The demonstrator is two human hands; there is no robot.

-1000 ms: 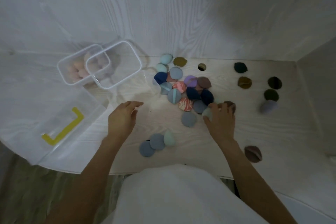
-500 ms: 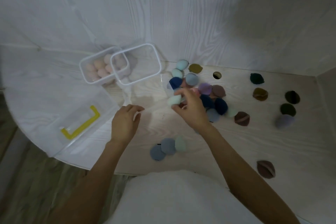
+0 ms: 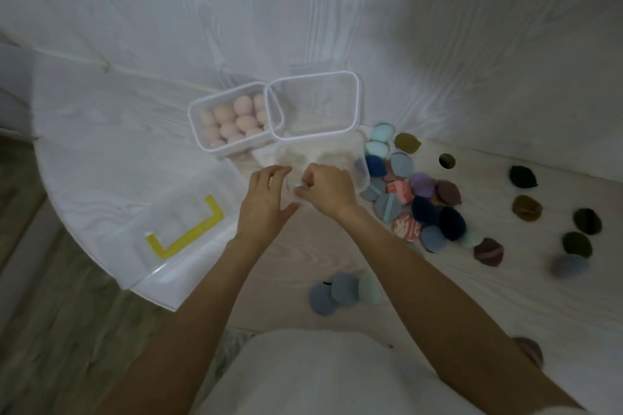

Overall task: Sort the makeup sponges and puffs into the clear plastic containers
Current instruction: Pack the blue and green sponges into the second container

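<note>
While the right hand (image 3: 328, 190) pinches a small mint sponge (image 3: 298, 184) over the near clear box (image 3: 320, 175), the risk is mostly in the release. This box is low, almost invisible against the pale table (image 3: 505, 280), and its rim is hard to see; if the fingers let go too early, the sponge may fall in front of the wall and roll away. The left hand (image 3: 266, 202) rests at the box's left side with fingers relaxed and spread, and I cannot tell if it really steadies it. If it does not, a push from the right hand could slide the light box into the pile (image 3: 414, 202) just beside it. Behind, the box of pink sponges (image 3: 232, 120) and the empty box (image 3: 315, 104) overlap at their rims, so a knock there could tip one. Many dark puffs (image 3: 522, 176) lie well apart on the right, still unsorted.
</note>
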